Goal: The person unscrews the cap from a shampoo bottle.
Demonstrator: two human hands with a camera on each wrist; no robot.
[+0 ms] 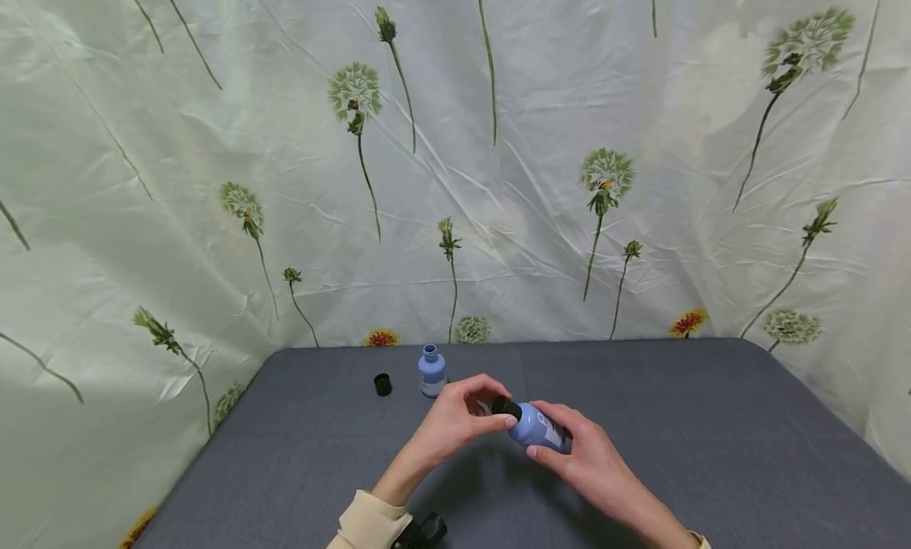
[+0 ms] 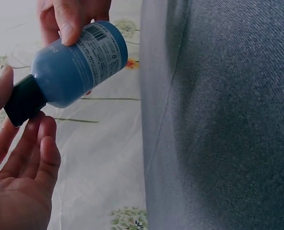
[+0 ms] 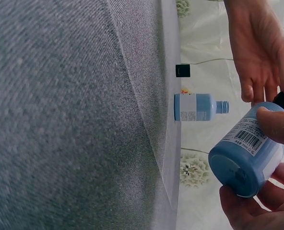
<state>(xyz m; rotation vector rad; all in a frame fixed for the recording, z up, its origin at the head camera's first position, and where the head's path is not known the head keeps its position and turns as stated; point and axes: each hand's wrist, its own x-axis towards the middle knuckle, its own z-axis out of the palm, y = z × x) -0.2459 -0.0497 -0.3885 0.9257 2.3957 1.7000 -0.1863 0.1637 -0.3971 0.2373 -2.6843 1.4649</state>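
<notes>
Head view, left to right: loose black cap lying on the grey table; open blue bottle standing upright just beside it, near the far edge; left hand, fingers curled on the black cap of the held blue bottle; right hand wrapped round that bottle's body, above the table, nearer the body than the open bottle.

Left wrist view: barcode label and black cap of the held bottle shown close, fingertips touching the cap; standing bottle out of view.

Right wrist view: flat base of the held bottle shown, its cap mostly hidden behind the right thumb; standing bottle and loose cap seen beyond.

Dandelion-print cloth hung behind and beside the table. Nothing between the hands and the standing bottle.

Held bottle tilted, long axis nearly level, cap end pointed to the left and slightly up, base toward the right palm.
</notes>
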